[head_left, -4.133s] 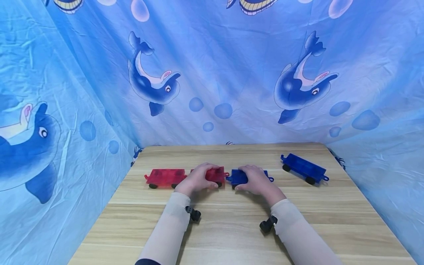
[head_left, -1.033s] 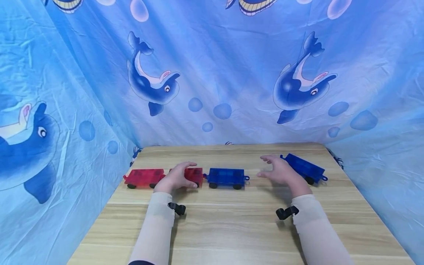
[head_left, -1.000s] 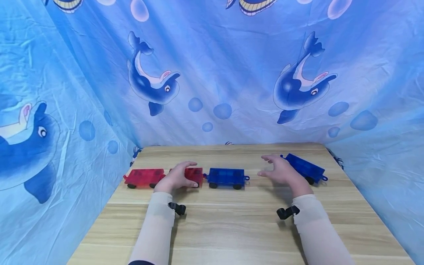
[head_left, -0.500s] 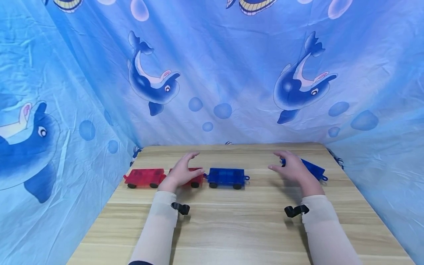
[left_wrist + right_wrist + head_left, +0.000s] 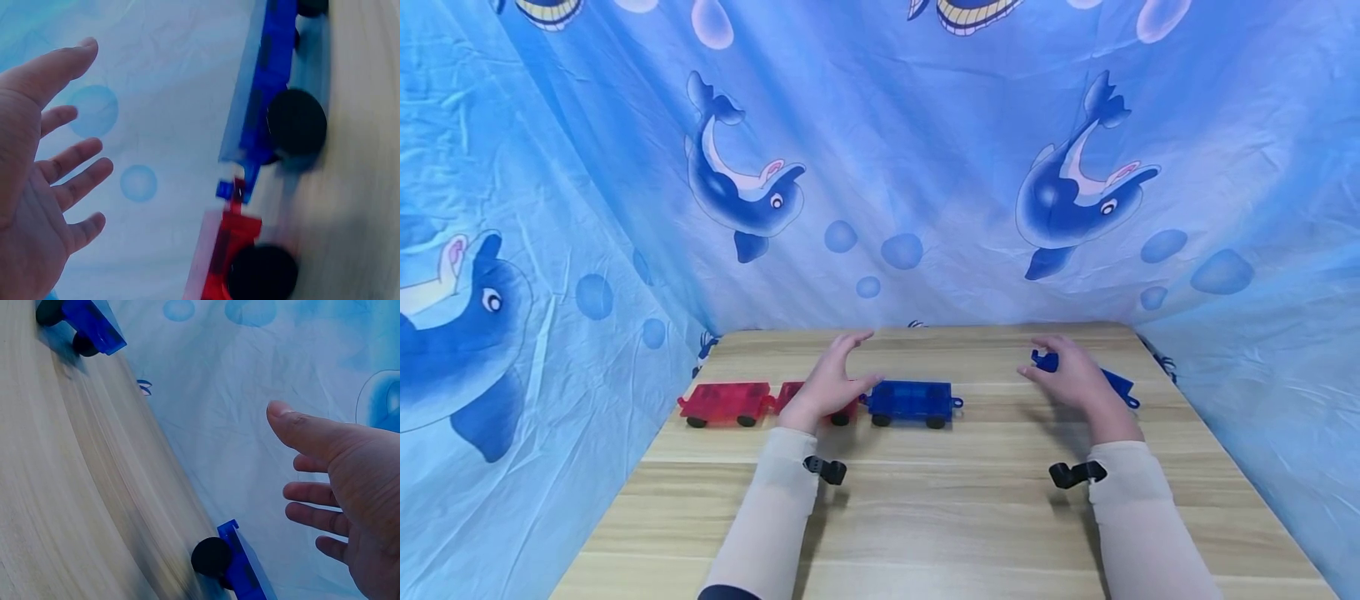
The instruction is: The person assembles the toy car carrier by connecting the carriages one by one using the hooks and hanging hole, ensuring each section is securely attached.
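My left hand (image 5: 831, 385) hovers with spread fingers over the second red toy train car (image 5: 790, 392), partly covering it in the head view. A hook joins that car to the blue toy train car (image 5: 913, 398) in the middle, as the left wrist view shows at the red car's end (image 5: 240, 225). Another red car (image 5: 726, 402) is linked at the far left. Above the separate, slanted blue car (image 5: 1118, 385) at the right is my right hand (image 5: 1071, 379), fingers apart and holding nothing; it hides that car's middle.
The wooden table (image 5: 940, 500) carries the cars near its back edge. A blue dolphin-print curtain (image 5: 910, 167) hangs behind and at both sides. Each sleeve bears a small black wrist camera, the left one (image 5: 826, 470) and the right one (image 5: 1077, 475).
The linked cars have shifted left. Both hands have let go and lifted; the right hand has moved right, over the separate blue car, while the left lately drifts right toward the middle blue car.
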Motion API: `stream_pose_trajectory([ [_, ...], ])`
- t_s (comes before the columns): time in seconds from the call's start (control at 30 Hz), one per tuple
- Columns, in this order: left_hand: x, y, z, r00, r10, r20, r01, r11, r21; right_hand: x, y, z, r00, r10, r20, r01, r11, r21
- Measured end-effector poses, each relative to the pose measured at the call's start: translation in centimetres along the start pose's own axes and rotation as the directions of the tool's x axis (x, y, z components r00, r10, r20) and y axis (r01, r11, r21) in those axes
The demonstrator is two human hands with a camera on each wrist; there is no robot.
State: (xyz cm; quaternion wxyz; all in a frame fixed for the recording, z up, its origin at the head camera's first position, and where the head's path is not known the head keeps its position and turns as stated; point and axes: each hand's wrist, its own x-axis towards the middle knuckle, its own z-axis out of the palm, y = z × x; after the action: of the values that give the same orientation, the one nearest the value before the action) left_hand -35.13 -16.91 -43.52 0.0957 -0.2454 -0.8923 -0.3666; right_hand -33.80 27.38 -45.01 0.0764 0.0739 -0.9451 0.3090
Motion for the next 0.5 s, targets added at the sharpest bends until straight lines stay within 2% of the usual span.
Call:
stream_pose_trajectory([
  [0.13,0.6,0.9,1.1,1.000,-0.001,0.011,0.001,1.000,-0.001,0.0,0.3,-0.2,1.000,0.009,-0.008,-0.009,1.000,-0.001],
  [0.27,1.0,1.4,2.4,0.999,0.031,0.034,-0.031,0.999,0.024,0.0,0.6,-0.3,1.000,0.014,-0.017,-0.014,1.000,-0.018],
  [0.5,1.1,1.5,4.0,0.995,0.085,0.055,-0.087,0.995,0.046,-0.1,0.8,-0.7,0.999,0.034,-0.036,-0.036,0.998,-0.047],
])
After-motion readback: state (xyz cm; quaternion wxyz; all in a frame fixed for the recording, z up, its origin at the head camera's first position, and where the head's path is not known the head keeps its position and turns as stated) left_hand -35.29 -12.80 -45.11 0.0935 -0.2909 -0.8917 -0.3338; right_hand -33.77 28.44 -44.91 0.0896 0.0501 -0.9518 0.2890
